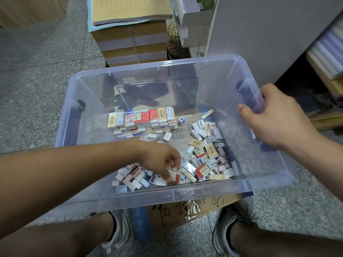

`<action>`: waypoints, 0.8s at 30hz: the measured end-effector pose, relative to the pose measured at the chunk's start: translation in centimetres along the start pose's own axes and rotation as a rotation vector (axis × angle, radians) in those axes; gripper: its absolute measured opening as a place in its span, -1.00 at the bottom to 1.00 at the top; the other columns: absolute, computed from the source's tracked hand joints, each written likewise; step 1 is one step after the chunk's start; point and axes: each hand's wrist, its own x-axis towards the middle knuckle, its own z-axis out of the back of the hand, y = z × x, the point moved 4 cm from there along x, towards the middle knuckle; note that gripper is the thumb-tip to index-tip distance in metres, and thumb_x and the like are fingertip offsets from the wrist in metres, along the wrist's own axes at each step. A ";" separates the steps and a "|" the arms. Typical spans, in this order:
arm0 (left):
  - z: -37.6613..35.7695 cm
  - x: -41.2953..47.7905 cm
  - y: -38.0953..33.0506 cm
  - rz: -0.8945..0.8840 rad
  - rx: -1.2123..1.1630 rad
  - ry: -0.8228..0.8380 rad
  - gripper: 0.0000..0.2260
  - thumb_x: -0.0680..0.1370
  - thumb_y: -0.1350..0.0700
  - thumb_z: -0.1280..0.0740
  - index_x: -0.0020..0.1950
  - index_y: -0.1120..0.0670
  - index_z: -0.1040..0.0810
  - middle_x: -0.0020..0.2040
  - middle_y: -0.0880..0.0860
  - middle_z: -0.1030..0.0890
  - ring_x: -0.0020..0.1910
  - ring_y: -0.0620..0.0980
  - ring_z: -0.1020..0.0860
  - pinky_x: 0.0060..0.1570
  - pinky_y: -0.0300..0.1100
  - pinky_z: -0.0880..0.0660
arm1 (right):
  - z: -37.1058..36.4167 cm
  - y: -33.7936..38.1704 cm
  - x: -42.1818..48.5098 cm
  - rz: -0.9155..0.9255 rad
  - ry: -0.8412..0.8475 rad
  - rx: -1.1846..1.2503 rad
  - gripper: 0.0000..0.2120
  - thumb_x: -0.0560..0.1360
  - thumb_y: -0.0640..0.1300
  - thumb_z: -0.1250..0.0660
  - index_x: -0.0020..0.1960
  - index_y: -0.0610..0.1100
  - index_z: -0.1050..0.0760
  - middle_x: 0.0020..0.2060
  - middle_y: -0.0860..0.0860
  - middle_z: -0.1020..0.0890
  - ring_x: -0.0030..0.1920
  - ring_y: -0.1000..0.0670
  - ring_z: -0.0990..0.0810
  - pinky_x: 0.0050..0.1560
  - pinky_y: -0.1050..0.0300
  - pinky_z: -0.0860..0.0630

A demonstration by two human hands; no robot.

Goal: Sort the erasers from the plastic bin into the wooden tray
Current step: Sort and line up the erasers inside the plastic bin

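Left hand [163,163] pinches one eraser [174,176] near the plastic bin's [157,67] near edge. Right hand [278,119] grips the right rim. Loose erasers [204,160] heaped near-right, stacked rows [141,118] far-left. Wooden tray unseen; most sorting apparently left.

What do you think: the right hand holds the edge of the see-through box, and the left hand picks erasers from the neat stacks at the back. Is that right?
Not quite. In the head view the left hand pinches among the loose erasers at the near side, not the neat stacks at the back. The right hand does hold the edge of the plastic bin.
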 end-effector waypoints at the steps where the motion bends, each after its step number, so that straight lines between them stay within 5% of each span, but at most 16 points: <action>1: -0.6 0.1 0.1 -0.006 0.047 0.019 -0.67 0.49 0.10 -0.54 0.20 0.00 -0.55 -0.04 -0.10 -0.53 -0.10 -0.13 -0.49 -0.15 -0.24 -0.41 | 0.0 0.0 0.0 0.003 -0.003 -0.005 -0.63 0.50 0.21 -0.29 -0.07 -0.09 -0.30 -0.22 -0.02 -0.49 -0.19 -0.22 -0.54 -0.27 -0.13 -0.58; 5: -1.1 0.9 0.3 -0.045 0.170 -0.024 -0.63 0.49 0.13 -0.53 0.25 -0.01 -0.52 -0.03 -0.15 -0.46 -0.12 -0.20 -0.43 -0.18 -0.27 -0.35 | 0.0 0.0 0.0 0.007 -0.009 -0.005 -0.64 0.51 0.19 -0.29 -0.06 -0.11 -0.31 -0.23 -0.01 -0.47 -0.16 -0.22 -0.48 -0.27 -0.03 -0.47; 10: -2.1 1.4 0.6 -0.089 0.416 -0.081 -0.60 0.52 0.12 -0.47 0.32 -0.04 -0.48 -0.01 -0.09 -0.46 0.01 0.00 -0.48 -0.09 -0.13 -0.38 | 0.0 0.1 -0.1 0.002 -0.016 0.000 -0.64 0.50 0.20 -0.29 -0.04 -0.10 -0.33 -0.14 -0.08 -0.54 -0.15 -0.22 -0.52 -0.21 -0.11 -0.57; 18: -2.5 2.0 1.6 -0.029 0.494 -0.073 -0.58 0.50 -0.07 -0.49 0.32 0.00 -0.54 0.12 0.02 -0.56 0.14 0.06 -0.48 0.13 0.03 -0.52 | 0.0 0.1 -0.2 -0.008 -0.009 0.013 -0.65 0.51 0.18 -0.29 -0.04 -0.11 -0.33 -0.18 -0.07 -0.51 -0.19 -0.26 -0.54 -0.24 -0.19 -0.60; 24: -2.3 2.1 1.9 -0.004 0.453 -0.054 -0.65 0.47 -0.02 -0.51 0.22 -0.02 -0.57 0.06 0.00 -0.55 0.09 0.07 -0.50 0.10 0.02 -0.52 | -0.2 -0.2 0.1 0.001 -0.019 0.010 -0.65 0.53 0.17 -0.29 -0.04 -0.11 -0.33 -0.24 -0.01 -0.46 -0.18 -0.22 -0.48 -0.29 -0.04 -0.45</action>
